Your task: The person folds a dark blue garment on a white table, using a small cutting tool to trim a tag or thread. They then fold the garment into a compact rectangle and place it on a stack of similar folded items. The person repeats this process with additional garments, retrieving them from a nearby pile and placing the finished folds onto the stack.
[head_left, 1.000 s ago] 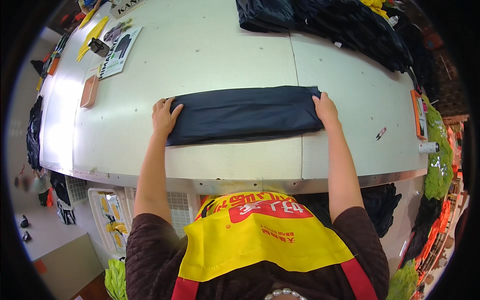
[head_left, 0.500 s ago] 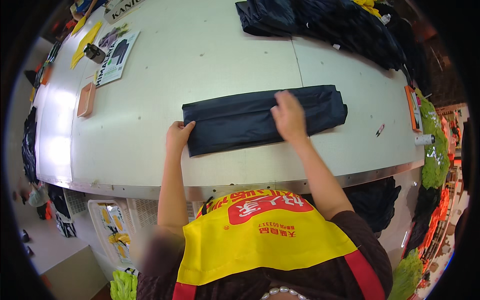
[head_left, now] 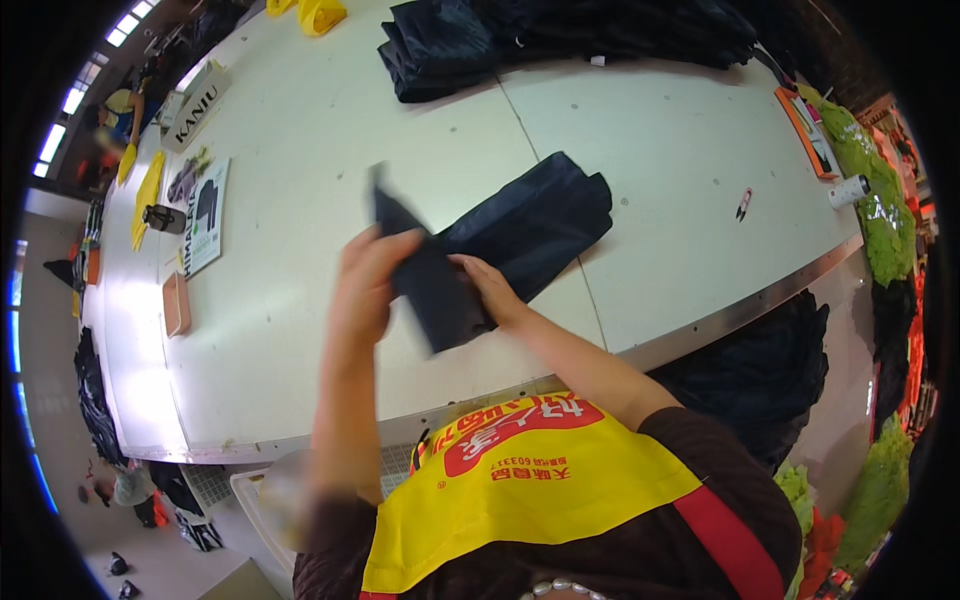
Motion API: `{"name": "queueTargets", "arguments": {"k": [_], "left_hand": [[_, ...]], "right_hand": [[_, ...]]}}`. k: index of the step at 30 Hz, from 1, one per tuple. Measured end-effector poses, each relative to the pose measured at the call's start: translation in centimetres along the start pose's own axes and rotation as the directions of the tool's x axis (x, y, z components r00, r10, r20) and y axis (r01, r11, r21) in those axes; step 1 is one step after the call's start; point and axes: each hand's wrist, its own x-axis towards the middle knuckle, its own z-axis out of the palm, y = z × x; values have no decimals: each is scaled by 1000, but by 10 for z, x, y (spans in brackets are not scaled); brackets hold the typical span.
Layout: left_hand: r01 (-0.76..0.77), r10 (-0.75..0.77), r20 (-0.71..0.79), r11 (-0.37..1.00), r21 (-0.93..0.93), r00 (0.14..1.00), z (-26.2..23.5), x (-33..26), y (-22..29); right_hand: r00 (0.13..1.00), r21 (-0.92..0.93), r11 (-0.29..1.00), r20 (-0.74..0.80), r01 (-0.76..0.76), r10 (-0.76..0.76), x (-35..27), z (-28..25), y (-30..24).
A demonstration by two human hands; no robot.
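Observation:
A folded dark navy garment (head_left: 545,222) of smooth cloth lies on the pale table in front of me, its right part flat. The left end is lifted and bent up, slightly blurred by motion. My left hand (head_left: 365,285) grips that raised end, thumb on its near face. At the bend, my right hand (head_left: 488,290) holds the cloth, with its fingers partly hidden behind the raised portion.
A pile of dark garments (head_left: 570,40) covers the far edge. Small snips (head_left: 744,204), a thread cone (head_left: 849,191) and an orange tray (head_left: 808,135) are at the right. A leaflet (head_left: 207,215), a dark bottle (head_left: 164,219) and a pink tray (head_left: 176,304) sit left.
The garment lay flat with my left hand at its left edge and my right hand over its middle. Its left end is now raised, and my right hand has moved left. The view has turned.

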Motion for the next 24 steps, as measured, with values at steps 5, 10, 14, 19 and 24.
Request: {"name": "queueTargets", "arguments": {"k": [5, 10, 14, 19, 24], "left_hand": [[-153, 132, 191, 983, 99, 973, 107, 72, -39], [-488, 365, 447, 25, 872, 817, 78, 79, -116], [-254, 194, 219, 173, 952, 956, 60, 90, -152], [-130, 316, 106, 55, 990, 943, 74, 87, -156], [7, 128, -79, 483, 875, 989, 93, 74, -152]], "right_hand": [[977, 563, 826, 195, -41, -84, -7, -3, -31], [921, 777, 535, 388, -330, 5, -6, -29, -34], [929, 697, 639, 113, -326, 351, -12, -35, -42], [870, -186, 959, -484, -212, 98, -78, -108, -59], [800, -461, 883, -561, -90, -211, -74, -91, -67]]}}
